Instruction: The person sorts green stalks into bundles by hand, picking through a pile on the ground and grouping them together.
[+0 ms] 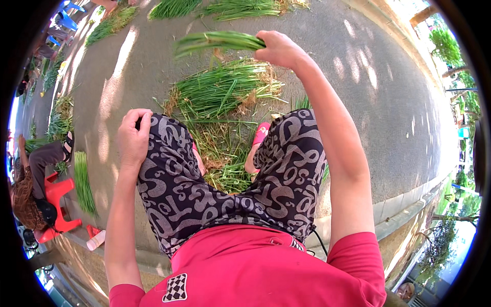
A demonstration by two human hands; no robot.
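Note:
My right hand (280,49) is stretched forward, its fingers wrapped round the end of a bunch of long thin green stalks (217,42). The bunch points left, above the pavement. Between it and my feet lies a large pile of similar green stalks (220,88), with brownish, dry bits at its right end. My left hand (134,135) rests against my left knee, fingers curled in loosely, with nothing visible in them. Loose trimmings (225,158), green and straw-coloured, are strewn between my legs and round my pink shoes (261,133).
More green bundles (240,8) lie at the far edge, and another bundle (84,183) lies at left. Beside it a person in dark trousers (45,162) sits by a red plastic stool (59,204). Blue stools (66,20) stand far left. A kerb (404,217) runs at right.

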